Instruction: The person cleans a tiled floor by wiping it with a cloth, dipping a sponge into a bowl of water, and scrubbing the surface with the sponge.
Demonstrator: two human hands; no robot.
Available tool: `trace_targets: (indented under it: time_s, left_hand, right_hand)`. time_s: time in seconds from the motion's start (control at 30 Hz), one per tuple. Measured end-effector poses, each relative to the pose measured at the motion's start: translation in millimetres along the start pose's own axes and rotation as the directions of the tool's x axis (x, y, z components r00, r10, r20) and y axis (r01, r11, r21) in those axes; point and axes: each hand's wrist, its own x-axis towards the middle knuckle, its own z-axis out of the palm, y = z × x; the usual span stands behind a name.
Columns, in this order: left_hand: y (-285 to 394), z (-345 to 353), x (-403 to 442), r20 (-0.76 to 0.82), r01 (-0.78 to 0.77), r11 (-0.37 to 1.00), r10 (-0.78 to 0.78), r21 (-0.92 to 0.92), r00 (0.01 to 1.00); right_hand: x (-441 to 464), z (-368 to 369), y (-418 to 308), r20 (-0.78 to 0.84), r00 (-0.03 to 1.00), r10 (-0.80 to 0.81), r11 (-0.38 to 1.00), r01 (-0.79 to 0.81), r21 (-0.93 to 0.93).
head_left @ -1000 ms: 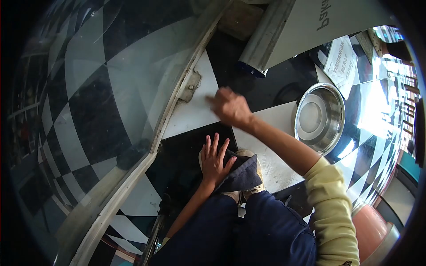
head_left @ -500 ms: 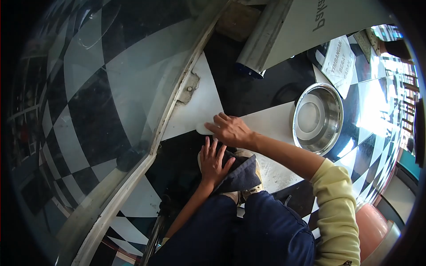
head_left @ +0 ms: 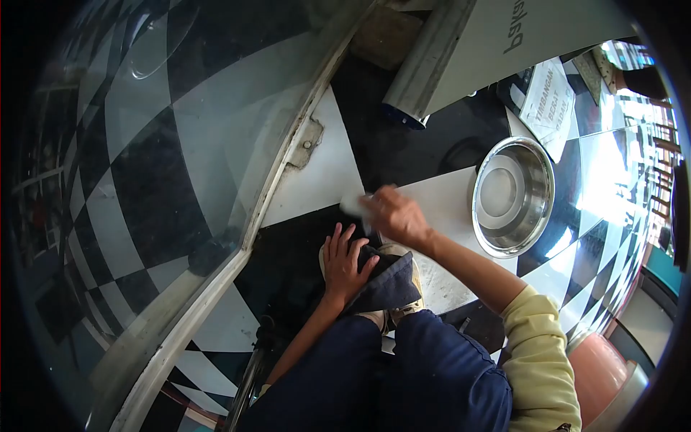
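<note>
My left hand (head_left: 344,266) lies with its fingers spread on a dark grey cloth (head_left: 390,285), which is draped over the shoes (head_left: 415,299) between my knees. Just above it, my right hand (head_left: 398,216) is closed on a small whitish object (head_left: 354,204), blurred by motion. What exactly the object is, I cannot make out. A round steel basin (head_left: 531,198) with a pale round bottom stands on the floor to the right of my right hand.
Left is a large reflective panel (head_left: 201,144) with a worn white edge. Above, a metal-edged board (head_left: 497,54) reaches over the checkered floor (head_left: 309,180). A printed sign (head_left: 551,104) lies beyond the basin, and a pink container (head_left: 599,367) is at the lower right.
My right hand came down from above to near my left hand, then shifted slightly right with the whitish object. The fingers of my left hand have drawn in a little.
</note>
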Motion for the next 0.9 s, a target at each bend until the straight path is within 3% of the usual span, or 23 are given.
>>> trace_targets:
  time_s: [0.03,0.07,0.17,0.23,0.3,0.4,0.5,0.53,0.63,0.67,0.7,0.77,0.83,0.9]
  left_hand:
    - [-0.3,0.0,-1.4,-0.001,0.000,1.000,0.000,0.001,1.000]
    - [-0.2,-1.2,-1.6,-0.013,-0.009,1.000,0.009,-0.005,1.000]
    - [4.5,-6.0,-10.2,-0.030,-0.054,0.997,0.053,-0.047,0.998]
    - [6.6,-7.4,-6.2,-0.037,-0.163,0.981,0.160,-0.104,0.986]
    - [7.7,-8.1,-2.5,0.026,-0.179,0.973,0.184,-0.144,0.983]
    - [6.3,-5.8,-4.5,0.051,-0.152,0.971,0.164,-0.185,0.985]
    - [2.0,-0.8,0.7,0.009,-0.174,0.967,0.179,-0.188,0.984]
    - [-0.4,2.2,-0.5,-0.005,-0.182,0.966,0.184,-0.185,0.983]
    - [2.1,-3.6,0.4,0.028,-0.141,0.965,0.151,-0.220,0.988]
    - [3.2,-3.1,-4.7,0.022,-0.134,0.966,0.143,-0.221,0.990]
    - [2.8,-2.7,-3.8,0.009,-0.142,0.965,0.147,-0.220,0.989]
    - [2.5,-1.7,3.0,-0.005,-0.166,0.962,0.169,-0.217,0.986]
    - [0.0,-0.7,2.2,0.004,-0.173,0.962,0.178,-0.212,0.984]
    - [1.1,-3.5,4.5,-0.007,-0.172,0.962,0.174,-0.211,0.985]
  right_hand:
    - [-5.8,6.0,-1.0,0.096,0.986,-0.138,0.990,0.136,0.028]
    - [-2.7,3.7,1.9,0.041,0.978,-0.203,0.977,0.205,-0.055]
    - [31.2,-17.8,10.0,-0.112,0.983,0.148,0.988,-0.153,-0.036]
    - [9.1,14.2,-7.8,-0.057,0.994,-0.091,0.996,0.090,-0.027]
    - [10.3,11.6,-17.8,-0.003,0.971,-0.238,0.971,0.238,0.002]
    - [38.1,-5.3,-7.9,-0.128,0.987,0.099,0.995,-0.098,0.012]
    - [21.5,12.7,-17.4,-0.031,0.989,-0.144,0.988,0.142,-0.060]
    - [11.1,16.5,-20.2,0.040,0.970,-0.239,0.971,0.237,0.031]
    - [14.0,4.1,19.0,-0.014,0.984,-0.180,0.977,0.177,-0.116]
    - [27.1,-18.2,20.9,-0.113,0.994,0.004,0.998,-0.012,-0.067]
    - [29.6,-25.4,21.8,-0.163,0.985,0.064,0.994,-0.077,-0.078]
    - [6.4,-12.5,17.2,-0.028,0.997,-0.075,0.993,0.072,-0.098]
    - [-9.4,-13.9,8.8,0.120,0.955,-0.273,0.962,0.269,0.047]
    - [2.2,-18.5,25.5,0.059,0.980,-0.192,0.974,0.198,-0.107]
